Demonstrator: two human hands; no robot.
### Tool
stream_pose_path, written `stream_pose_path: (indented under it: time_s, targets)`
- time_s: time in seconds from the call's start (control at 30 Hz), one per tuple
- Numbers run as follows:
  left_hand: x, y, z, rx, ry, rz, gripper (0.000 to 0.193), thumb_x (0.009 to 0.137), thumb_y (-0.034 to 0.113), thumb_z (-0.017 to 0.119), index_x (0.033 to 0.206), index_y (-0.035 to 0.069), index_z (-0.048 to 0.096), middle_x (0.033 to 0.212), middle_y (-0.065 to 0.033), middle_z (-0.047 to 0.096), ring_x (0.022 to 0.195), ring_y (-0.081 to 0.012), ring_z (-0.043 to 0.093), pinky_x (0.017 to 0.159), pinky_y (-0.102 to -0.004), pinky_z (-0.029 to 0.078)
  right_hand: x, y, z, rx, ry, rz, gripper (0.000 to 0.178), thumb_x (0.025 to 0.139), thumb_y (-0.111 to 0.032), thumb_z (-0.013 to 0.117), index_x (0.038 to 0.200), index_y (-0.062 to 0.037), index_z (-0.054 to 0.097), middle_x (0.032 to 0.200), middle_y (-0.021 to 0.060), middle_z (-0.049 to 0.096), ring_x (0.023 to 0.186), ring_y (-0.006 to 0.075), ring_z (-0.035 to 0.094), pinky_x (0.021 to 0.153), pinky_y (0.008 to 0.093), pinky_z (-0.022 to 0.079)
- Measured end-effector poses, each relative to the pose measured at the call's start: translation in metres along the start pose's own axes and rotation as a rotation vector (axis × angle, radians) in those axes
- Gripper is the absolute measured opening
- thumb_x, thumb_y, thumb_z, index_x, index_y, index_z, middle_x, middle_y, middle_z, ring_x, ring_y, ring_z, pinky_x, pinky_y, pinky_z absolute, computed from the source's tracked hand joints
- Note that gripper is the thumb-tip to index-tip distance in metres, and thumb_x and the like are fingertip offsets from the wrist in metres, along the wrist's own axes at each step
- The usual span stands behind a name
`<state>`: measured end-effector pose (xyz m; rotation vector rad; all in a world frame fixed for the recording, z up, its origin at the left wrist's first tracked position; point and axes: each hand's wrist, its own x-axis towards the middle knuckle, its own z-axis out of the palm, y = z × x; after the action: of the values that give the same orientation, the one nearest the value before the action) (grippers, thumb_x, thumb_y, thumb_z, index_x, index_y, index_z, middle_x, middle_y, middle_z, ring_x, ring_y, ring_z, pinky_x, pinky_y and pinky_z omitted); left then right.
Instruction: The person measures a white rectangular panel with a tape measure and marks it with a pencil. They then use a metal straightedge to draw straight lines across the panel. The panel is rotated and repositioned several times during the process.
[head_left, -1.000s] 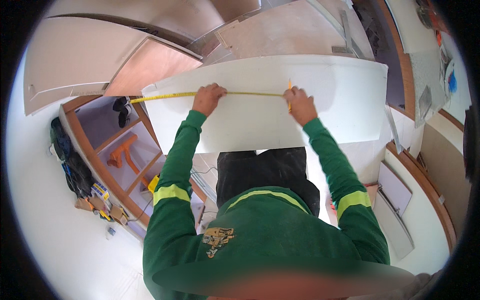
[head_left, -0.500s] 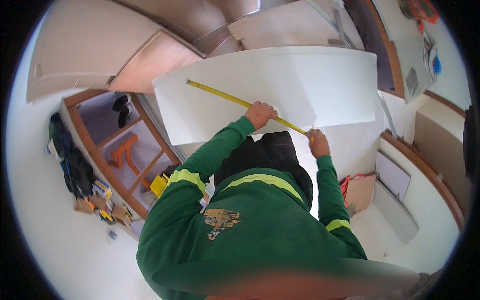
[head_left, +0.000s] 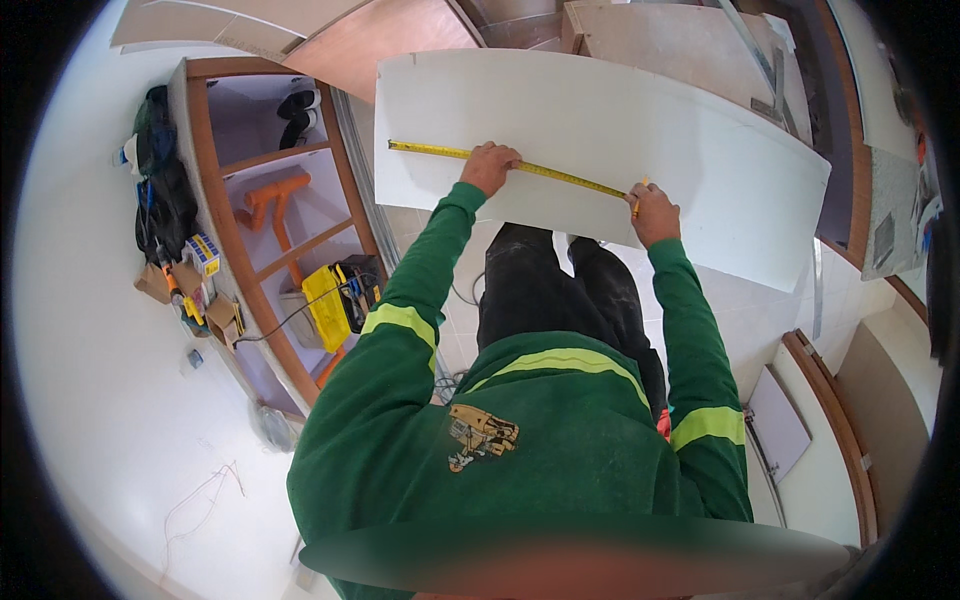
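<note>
A white board (head_left: 600,110) lies in front of my body. The yellow blade of a tape measure (head_left: 570,179) stretches across it, its left end by the board's left edge. My left hand (head_left: 490,168) is closed on the blade partway along. My right hand (head_left: 657,217) grips the tape's right end near the board's near edge; the case, if there, is hidden by the fingers. A thin orange-yellow stick, like a pencil (head_left: 636,207), shows at the right fingers.
On the left stands a wood-framed shelf unit (head_left: 262,163) with orange pipes (head_left: 275,200) and a yellow toolbox (head_left: 326,308). Bags and boxes lie beyond it. More panels (head_left: 690,45) are behind the board. A wood-edged cabinet (head_left: 830,430) stands at the right.
My view has shifted, and the board appears turned. The tape, slanting across the board before, now runs closer to its length, its left end at the left edge. Both hands still hold it.
</note>
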<state>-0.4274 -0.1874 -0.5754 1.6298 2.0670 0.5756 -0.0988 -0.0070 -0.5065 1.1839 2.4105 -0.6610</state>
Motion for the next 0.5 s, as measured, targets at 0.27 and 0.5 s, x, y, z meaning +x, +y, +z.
stream_pose_path:
  time_s: [0.27, 0.5]
  targets:
    - [-0.004, -0.034, -0.022, 0.065, -0.063, -0.12, 0.02, 0.089, 0.004, 0.06, 0.1, 0.013, 0.075, 0.1, -0.0041, 0.075, 0.096, -0.0308, 0.063, 0.092, -0.0444, 0.051, -0.014, 0.015, -0.014, 0.01, -0.026, 0.1, 0.021, 0.101, -0.033, 0.064, 0.113, -0.0158, 0.065, 0.114, 0.0083, 0.068, 0.109, 0.0315, 0.068, 0.086, 0.0591, 0.052]
    - [0.008, -0.041, -0.023, 0.026, 0.003, -0.099, 0.018, 0.089, 0.002, 0.061, 0.097, 0.011, 0.073, 0.094, -0.0048, 0.073, 0.092, -0.0308, 0.062, 0.089, -0.0447, 0.051, -0.02, 0.013, -0.016, 0.029, 0.107, 0.048, 0.022, 0.106, -0.034, 0.058, 0.108, -0.0141, 0.066, 0.105, 0.0099, 0.068, 0.101, 0.0339, 0.069, 0.081, 0.0598, 0.051]
